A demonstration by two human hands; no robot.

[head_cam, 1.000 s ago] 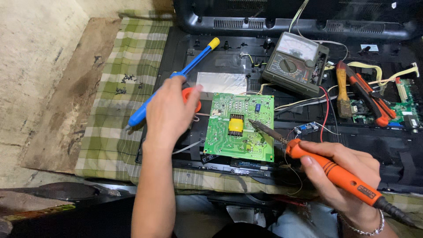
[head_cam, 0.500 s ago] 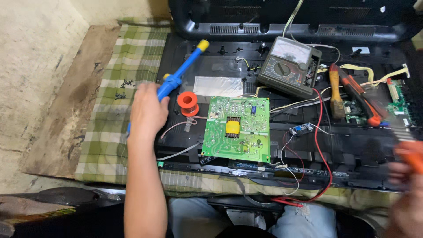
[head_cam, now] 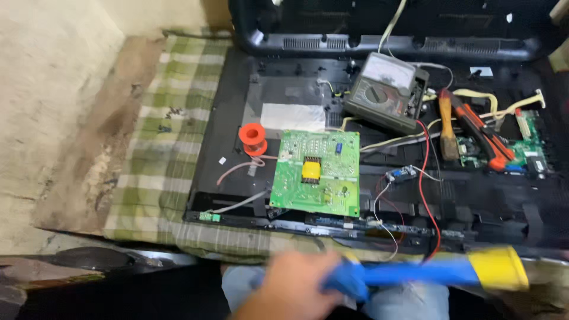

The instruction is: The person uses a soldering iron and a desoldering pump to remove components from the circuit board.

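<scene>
A hand (head_cam: 290, 284) sits low in the view, close to the camera and over the person's lap, its fingers wrapped around the blue barrel of a desoldering pump (head_cam: 427, 274). Going by the side the forearm enters from, it is probably the left hand, though motion blur makes this hard to settle. The right hand is out of view. The pump lies roughly level, its yellow plunger cap pointing to the right, and it is held clear of the work. It looks like a plain plastic tube, blue along the body with a broad yellow end, smeared by movement.

Above it, a green circuit board (head_cam: 317, 172) with a yellow transformer at its middle rests flat on the black back panel (head_cam: 237, 118) of an opened television, where it is within reach and well supported. An orange spool of solder (head_cam: 253, 137) stands just beside the board's upper left corner. An analogue multimeter (head_cam: 385, 92) lies tilted beyond the board's top right, its red lead trailing down the panel. Orange-handled pliers (head_cam: 480, 133) lie near a smaller green board at the right. A green checked cloth (head_cam: 160, 154) cushions the panel underneath.
</scene>
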